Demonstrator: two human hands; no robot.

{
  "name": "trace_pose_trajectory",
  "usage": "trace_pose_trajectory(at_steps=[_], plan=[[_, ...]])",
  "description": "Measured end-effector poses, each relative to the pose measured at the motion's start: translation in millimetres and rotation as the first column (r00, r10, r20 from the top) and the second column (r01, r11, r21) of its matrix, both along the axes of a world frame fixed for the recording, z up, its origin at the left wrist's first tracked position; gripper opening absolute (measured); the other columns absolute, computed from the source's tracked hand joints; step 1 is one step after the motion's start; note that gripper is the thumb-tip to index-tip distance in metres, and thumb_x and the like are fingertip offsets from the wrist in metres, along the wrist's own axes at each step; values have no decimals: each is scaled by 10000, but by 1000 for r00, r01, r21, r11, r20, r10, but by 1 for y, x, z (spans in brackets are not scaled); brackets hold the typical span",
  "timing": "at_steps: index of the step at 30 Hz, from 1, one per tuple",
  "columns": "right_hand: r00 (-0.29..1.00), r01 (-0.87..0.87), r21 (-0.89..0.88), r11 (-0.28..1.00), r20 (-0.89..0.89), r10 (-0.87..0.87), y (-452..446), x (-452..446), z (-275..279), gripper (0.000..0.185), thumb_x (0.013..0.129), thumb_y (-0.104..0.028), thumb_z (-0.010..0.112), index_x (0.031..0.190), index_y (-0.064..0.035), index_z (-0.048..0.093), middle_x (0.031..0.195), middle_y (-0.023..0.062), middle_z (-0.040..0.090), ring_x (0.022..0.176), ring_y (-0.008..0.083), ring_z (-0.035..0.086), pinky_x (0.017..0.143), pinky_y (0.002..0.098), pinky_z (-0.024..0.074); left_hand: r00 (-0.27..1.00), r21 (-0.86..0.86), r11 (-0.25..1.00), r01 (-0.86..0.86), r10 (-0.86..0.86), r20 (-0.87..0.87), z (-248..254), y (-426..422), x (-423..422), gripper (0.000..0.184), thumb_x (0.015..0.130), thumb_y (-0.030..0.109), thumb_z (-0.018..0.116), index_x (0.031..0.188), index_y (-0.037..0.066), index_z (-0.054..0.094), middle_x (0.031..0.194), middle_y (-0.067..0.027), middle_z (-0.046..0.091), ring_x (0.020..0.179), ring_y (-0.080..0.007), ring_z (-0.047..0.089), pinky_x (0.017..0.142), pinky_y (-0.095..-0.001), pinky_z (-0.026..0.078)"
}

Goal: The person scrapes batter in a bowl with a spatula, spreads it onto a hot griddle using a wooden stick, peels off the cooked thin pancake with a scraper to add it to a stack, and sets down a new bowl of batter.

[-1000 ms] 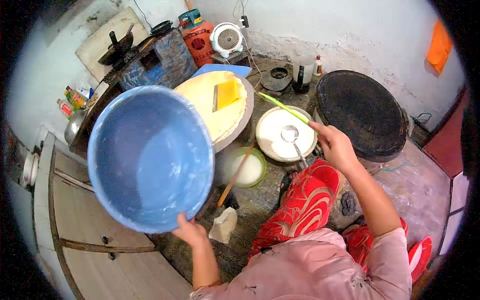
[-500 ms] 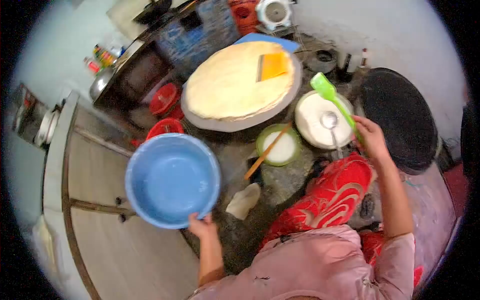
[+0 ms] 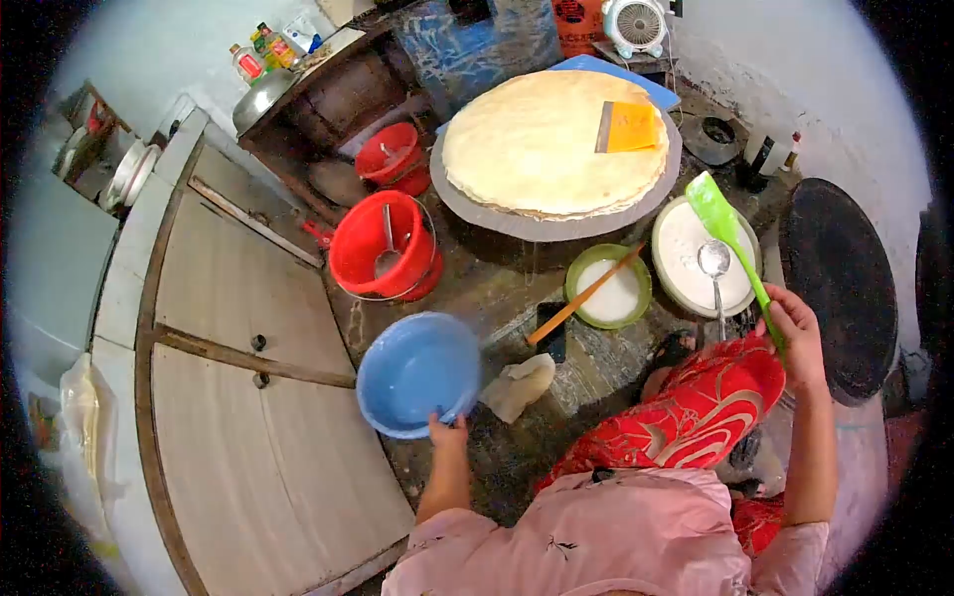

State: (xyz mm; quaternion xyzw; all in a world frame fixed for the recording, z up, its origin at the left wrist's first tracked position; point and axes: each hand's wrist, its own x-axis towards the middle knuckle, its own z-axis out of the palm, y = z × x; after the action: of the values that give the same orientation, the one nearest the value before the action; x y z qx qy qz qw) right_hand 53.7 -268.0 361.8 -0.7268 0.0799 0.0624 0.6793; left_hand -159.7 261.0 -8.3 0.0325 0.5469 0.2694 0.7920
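Note:
My left hand (image 3: 448,431) grips the near rim of a blue basin (image 3: 417,372), low beside the cabinet. My right hand (image 3: 795,333) is closed on the handle of a green spatula (image 3: 717,217), whose blade points up and away over a bowl of white batter (image 3: 686,238). A metal ladle (image 3: 715,260) rests in that bowl. Left of it stands a green bowl of white liquid (image 3: 608,290) with a wooden stick (image 3: 586,296) across it. A stack of thin round flatbreads (image 3: 547,139) lies behind, an orange scraper (image 3: 631,127) on top.
Two red buckets (image 3: 370,260) (image 3: 391,159) stand at the left, near the wooden cabinet (image 3: 268,417). A round black griddle (image 3: 840,288) is at the right. A pale cloth (image 3: 519,387) lies on the floor; a small fan (image 3: 635,27) stands at the back.
My left hand has lowered the blue basin away from me, beside the cabinet. The spatula has turned more upright in my right hand. The view has shifted left, bringing the red buckets into sight.

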Motion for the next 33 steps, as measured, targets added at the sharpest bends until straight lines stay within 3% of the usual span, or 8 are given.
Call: trace_pose_trajectory(at_steps=[1,7,10,14,20,23,28,33], plan=[[999,-43,-36,998,-9,42,5,-2,2,289,884,-114,467,1157,-24,504,663,31,562,488,68,460,437,178,356,999,326,945,33,-32,-9,43,-28,5,706,804,479,525,1338,88,278,1343,-97,332,1206,-325,344,939,-438,370],[930,-334,65,940,-142,340,56,-19,2,372,822,-11,473,1192,-34,432,779,69,604,590,105,531,533,209,422,896,152,898,412,-370,-247,93,-110,36,532,839,452,452,1218,80,426,1184,-67,475,958,-214,476,748,-384,418],[879,-385,179,905,-227,419,93,-32,-3,346,802,24,453,1135,-48,392,794,83,603,587,110,536,538,211,420,558,685,346,641,-823,-107,114,-201,78,334,892,205,448,1186,47,451,1102,-89,513,874,-176,504,724,-316,436],[813,-519,282,807,-128,567,115,-49,-41,405,816,1,459,1180,-65,295,929,125,579,772,175,568,697,291,471,188,626,451,636,-877,441,274,-282,111,413,942,242,362,1284,13,348,1205,-87,456,1105,-176,441,916,-347,383],[766,-509,-660,553,-55,640,79,-61,23,626,822,-270,568,1315,-42,257,927,188,615,829,346,607,743,408,487,223,300,295,907,-942,252,237,-283,147,278,883,213,486,1084,21,482,868,-120,572,764,-229,566,728,-379,476],[919,-197,-480,855,214,332,34,-57,23,430,839,-166,555,1231,-41,428,834,90,634,768,223,614,722,313,481,5,264,-15,964,-997,-76,140,-260,186,176,868,189,485,968,46,512,760,-128,583,697,-268,585,618,-421,475],[987,150,-175,973,91,-136,-48,-20,-34,267,872,-84,496,1131,-20,514,868,57,609,793,111,581,730,249,463,-85,224,-844,488,-301,-950,-50,-229,230,199,823,207,495,864,27,567,778,-176,608,717,-321,599,603,-448,459],[980,-43,-721,692,-164,-110,-113,12,-183,321,810,-241,590,1063,-44,573,930,121,635,850,199,614,777,328,471,-225,-124,-794,595,-17,-974,42,-259,270,281,807,264,496,958,54,605,906,-191,611,816,-369,586,689,-458,476]])
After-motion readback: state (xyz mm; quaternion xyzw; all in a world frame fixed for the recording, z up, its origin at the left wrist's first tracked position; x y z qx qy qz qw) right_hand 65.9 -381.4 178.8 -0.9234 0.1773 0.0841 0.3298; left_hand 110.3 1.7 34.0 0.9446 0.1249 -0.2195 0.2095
